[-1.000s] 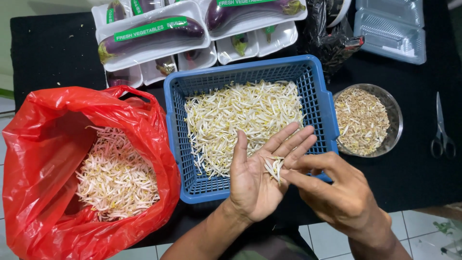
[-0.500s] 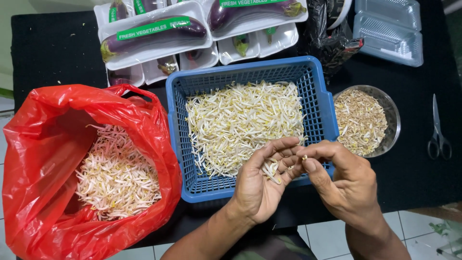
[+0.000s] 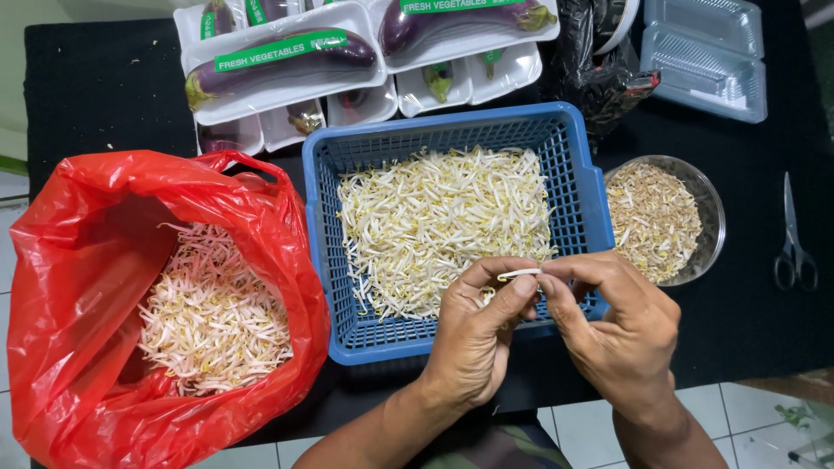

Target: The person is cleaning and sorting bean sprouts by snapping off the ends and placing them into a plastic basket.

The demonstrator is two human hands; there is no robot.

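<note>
My left hand (image 3: 476,334) and my right hand (image 3: 618,326) meet over the near edge of a blue plastic basket (image 3: 576,187) that is filled with white bean sprouts (image 3: 434,221). Between the fingertips of both hands lies a single bean sprout (image 3: 519,274), pinched at each end. The left hand's curled fingers also hide a few more sprouts in the palm. To the right of the basket stands a glass bowl (image 3: 711,226) heaped with brownish sprout trimmings (image 3: 651,217).
A red plastic bag (image 3: 78,260) with more sprouts (image 3: 213,317) lies open at the left. Wrapped trays of purple eggplants (image 3: 287,56) sit at the back, clear plastic boxes (image 3: 704,52) at the back right, scissors (image 3: 792,239) at the far right. A black cloth covers the table.
My left hand has turned from open palm up to curled fingers. Both hands have come together and now pinch one sprout between them.
</note>
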